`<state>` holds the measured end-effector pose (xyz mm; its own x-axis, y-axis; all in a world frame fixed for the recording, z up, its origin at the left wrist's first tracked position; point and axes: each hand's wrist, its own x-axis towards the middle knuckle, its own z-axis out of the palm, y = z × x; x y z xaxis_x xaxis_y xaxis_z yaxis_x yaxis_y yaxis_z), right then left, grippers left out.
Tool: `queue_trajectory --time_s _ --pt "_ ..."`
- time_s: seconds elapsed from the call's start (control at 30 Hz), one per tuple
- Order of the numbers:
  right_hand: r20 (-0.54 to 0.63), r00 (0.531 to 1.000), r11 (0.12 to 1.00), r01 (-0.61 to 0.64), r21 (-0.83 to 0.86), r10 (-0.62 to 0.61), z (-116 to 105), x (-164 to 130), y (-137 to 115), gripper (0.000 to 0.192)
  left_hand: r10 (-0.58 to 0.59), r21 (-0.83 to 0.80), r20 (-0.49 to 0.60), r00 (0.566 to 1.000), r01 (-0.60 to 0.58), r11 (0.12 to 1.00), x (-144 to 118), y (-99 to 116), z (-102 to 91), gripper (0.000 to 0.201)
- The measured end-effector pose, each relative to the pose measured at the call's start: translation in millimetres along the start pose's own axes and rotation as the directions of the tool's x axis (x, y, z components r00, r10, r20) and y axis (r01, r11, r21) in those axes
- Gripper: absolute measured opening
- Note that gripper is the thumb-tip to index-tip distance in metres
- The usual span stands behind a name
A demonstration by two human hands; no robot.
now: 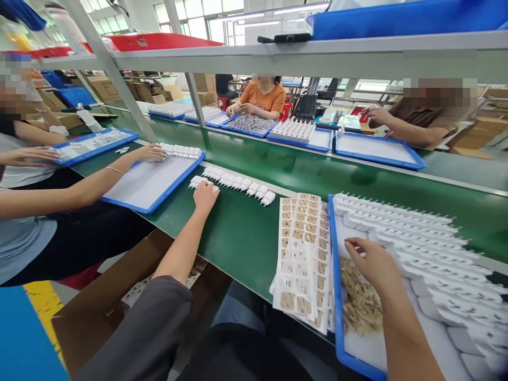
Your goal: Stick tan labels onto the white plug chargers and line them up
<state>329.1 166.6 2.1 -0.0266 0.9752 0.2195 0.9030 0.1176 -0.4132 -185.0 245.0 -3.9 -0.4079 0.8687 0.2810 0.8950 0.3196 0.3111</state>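
My left hand [205, 197] is closed over a white plug adapter [197, 181] at the near end of a row on the green bench. Beside it, more white plug adapters [238, 182] lie in line, their pins toward me. My right hand [373, 262] hovers over a blue-rimmed tray [336, 296], thumb and forefinger slightly apart, with nothing visible between them. Beneath it in the tray is a heap of small tan pieces [359, 299]. Long rows of white plug adapters [413, 233] fill the tray's far side. Sheets of tan stickers [304, 254] lie between my hands.
To my left, a co-worker's hand [153, 152] touches adapters in another blue-rimmed tray [174, 185]. Further trays [375, 148] line the opposite bench, where people sit. A shelf [254, 61] spans overhead, and an open cardboard box [91, 312] stands below the bench edge.
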Motion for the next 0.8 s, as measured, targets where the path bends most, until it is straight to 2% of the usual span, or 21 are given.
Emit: queue_trajectory --time_s 0.13,0.2,0.23,0.27,0.3,0.37,0.43,0.47,0.53,0.57,0.67,0.8 --pt "-0.081 0.979 0.98 0.192 0.054 -0.188 10 -6 -20 0.03 0.092 -0.063 -0.035 0.995 -0.094 0.994 -17 17 -2.0 0.038" --pt "-0.068 0.96 0.96 0.276 0.051 -0.272 19 -7 -31 0.025 0.22 -0.131 0.009 0.975 -0.217 0.967 -32 40 -0.2 0.036" --pt "-0.057 0.957 0.958 0.287 0.022 -0.285 23 -8 -36 0.022 0.31 -0.177 0.048 0.949 -0.298 0.938 -41 55 1.5 0.034" --pt "-0.045 0.958 0.959 0.284 -0.008 -0.284 28 -7 -39 0.021 0.417 -0.234 0.091 0.904 -0.388 0.892 -51 72 3.8 0.032" --pt "-0.036 0.961 0.961 0.274 -0.036 -0.275 31 -7 -41 0.021 0.524 -0.294 0.128 0.842 -0.473 0.831 -63 91 6.7 0.03" --pt "-0.036 0.968 0.967 0.245 -0.072 -0.248 37 -7 -43 0.022 0.727 -0.42 0.169 0.666 -0.618 0.664 -86 130 14.2 0.031" --pt "-0.042 0.972 0.971 0.226 -0.081 -0.23 42 -8 -44 0.023 0.85 -0.498 0.185 0.494 -0.698 0.514 -105 164 24.0 0.04" --pt "-0.042 0.974 0.972 0.22 -0.085 -0.224 43 -8 -45 0.023 0.885 -0.516 0.196 0.423 -0.722 0.46 -111 177 29.6 0.05" --pt "-0.034 0.976 0.973 0.213 -0.094 -0.217 47 -8 -46 0.023 0.912 -0.527 0.231 0.338 -0.745 0.41 -120 195 41.1 0.068" --pt "-0.029 0.977 0.973 0.209 -0.099 -0.212 49 -8 -47 0.023 0.912 -0.526 0.25 0.326 -0.745 0.41 -122 200 46.5 0.072" --pt "-0.03 0.981 0.976 0.189 -0.11 -0.194 54 -9 -49 0.025 0.899 -0.537 0.278 0.338 -0.721 0.437 -125 201 59.3 0.074" --pt "-0.029 0.98 0.977 0.191 -0.094 -0.195 57 -8 -50 0.025 0.894 -0.551 0.274 0.354 -0.704 0.448 -126 196 66.3 0.076"
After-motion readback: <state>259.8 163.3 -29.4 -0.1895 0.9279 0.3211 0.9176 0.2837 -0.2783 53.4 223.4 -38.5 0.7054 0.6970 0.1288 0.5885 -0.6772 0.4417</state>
